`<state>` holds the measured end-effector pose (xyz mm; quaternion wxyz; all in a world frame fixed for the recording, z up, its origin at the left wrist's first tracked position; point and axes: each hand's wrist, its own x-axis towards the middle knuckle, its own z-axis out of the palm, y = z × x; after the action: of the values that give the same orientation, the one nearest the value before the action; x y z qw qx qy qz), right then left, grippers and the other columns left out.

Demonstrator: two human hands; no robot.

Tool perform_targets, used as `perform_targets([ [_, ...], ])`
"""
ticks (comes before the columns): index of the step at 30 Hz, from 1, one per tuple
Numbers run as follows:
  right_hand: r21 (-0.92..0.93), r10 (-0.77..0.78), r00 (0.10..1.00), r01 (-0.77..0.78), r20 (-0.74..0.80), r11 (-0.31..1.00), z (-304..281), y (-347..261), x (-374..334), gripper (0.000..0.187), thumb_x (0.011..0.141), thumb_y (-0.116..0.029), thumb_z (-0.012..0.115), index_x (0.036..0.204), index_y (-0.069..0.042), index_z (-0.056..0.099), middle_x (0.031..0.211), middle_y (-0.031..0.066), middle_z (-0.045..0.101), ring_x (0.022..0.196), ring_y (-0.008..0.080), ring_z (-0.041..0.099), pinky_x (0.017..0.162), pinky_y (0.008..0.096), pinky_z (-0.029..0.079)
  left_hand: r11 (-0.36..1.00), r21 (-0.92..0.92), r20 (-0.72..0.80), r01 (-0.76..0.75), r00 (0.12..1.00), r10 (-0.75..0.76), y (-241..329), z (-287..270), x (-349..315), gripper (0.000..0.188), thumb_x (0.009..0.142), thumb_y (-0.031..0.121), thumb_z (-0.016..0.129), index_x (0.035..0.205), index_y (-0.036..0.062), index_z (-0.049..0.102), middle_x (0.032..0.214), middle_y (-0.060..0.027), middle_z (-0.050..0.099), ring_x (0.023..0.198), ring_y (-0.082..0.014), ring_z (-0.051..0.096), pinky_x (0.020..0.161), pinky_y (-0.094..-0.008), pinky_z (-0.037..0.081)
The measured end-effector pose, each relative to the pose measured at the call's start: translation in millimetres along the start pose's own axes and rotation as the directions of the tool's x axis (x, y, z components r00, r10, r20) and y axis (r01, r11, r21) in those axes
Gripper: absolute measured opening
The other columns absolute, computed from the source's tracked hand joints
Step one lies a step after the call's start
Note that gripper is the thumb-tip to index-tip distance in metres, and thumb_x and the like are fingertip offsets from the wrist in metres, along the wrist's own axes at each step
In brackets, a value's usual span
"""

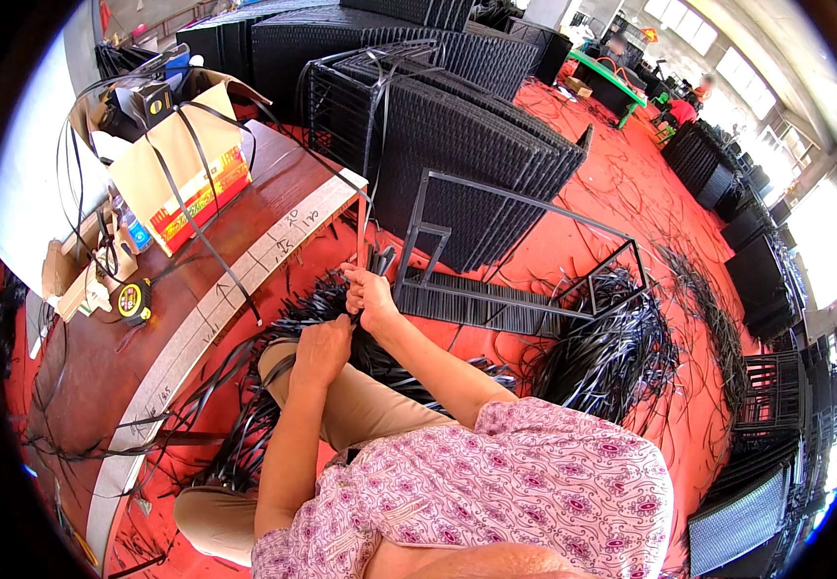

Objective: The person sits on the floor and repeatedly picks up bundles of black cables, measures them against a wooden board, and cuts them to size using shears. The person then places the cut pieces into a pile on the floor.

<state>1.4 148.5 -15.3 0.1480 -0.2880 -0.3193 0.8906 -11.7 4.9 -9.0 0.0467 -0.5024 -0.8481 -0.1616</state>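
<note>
My right hand (pixel 369 295) is closed round a bunch of flat black plastic strips (pixel 378 259), whose ends stick up above the fist. Just below it and to the left, my left hand (pixel 323 349) is closed on the same strips, its fingers partly hidden. More loose black strips (pixel 312 309) spread under and around both hands, by my bent knee. To the right, a big heap of the strips (pixel 616 343) lies on the red floor. Behind it stands a black metal frame (pixel 534 203), tilted, with a slatted bottom (pixel 476 307).
On the left, a brown table (pixel 182 275) with a marked pale edge holds an open cardboard box (pixel 187 169) and a tape measure (pixel 133 302). Stacked black woven panels (pixel 467 145) stand ahead. More black frames (pixel 776 396) line the right. Other people sit far off near a green-edged table (pixel 607 77).
</note>
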Motion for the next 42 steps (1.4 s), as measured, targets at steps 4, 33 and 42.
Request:
perform_targets([
  [4,0.002,0.000,1.000,0.000,-0.001,1.000,-0.2,0.3,-0.4,0.021,0.088,-0.011,0.052,0.107,-0.005,0.059,0.049,-0.0070,0.027,0.037,0.0091,0.025,0.040,0.0287,0.025,1.000,0.001,0.005,-0.002,1.000,0.002,0.1,-0.4,-0.3,0.021,0.088,0.022,0.057,0.080,0.0028,0.055,0.067,-0.0164,0.063,0.062,-0.0316,0.064,0.055,-0.0412,0.049],
  [33,-0.024,0.008,1.000,-0.009,-0.015,1.000,-0.7,5.0,8.1,0.020,0.088,-0.015,0.058,0.105,-0.006,0.060,0.050,-0.0077,0.027,0.038,0.0083,0.025,0.041,0.0283,0.023,0.999,0.019,-0.042,-0.029,0.999,0.030,-4.7,6.6,0.4,0.018,0.088,0.020,0.056,0.080,0.0035,0.054,0.065,-0.0153,0.062,0.059,-0.0310,0.064,0.053,-0.0410,0.049],
  [42,-0.082,-0.004,1.000,0.003,-0.012,0.997,-0.9,1.7,5.8,0.016,0.085,-0.011,0.060,0.100,-0.008,0.063,0.049,-0.0073,0.031,0.037,0.0077,0.025,0.040,0.0274,0.022,0.999,0.004,-0.025,-0.033,0.999,0.033,-1.8,3.2,1.4,0.019,0.088,0.018,0.053,0.077,0.0032,0.054,0.065,-0.0161,0.063,0.060,-0.0309,0.065,0.054,-0.0400,0.051],
])
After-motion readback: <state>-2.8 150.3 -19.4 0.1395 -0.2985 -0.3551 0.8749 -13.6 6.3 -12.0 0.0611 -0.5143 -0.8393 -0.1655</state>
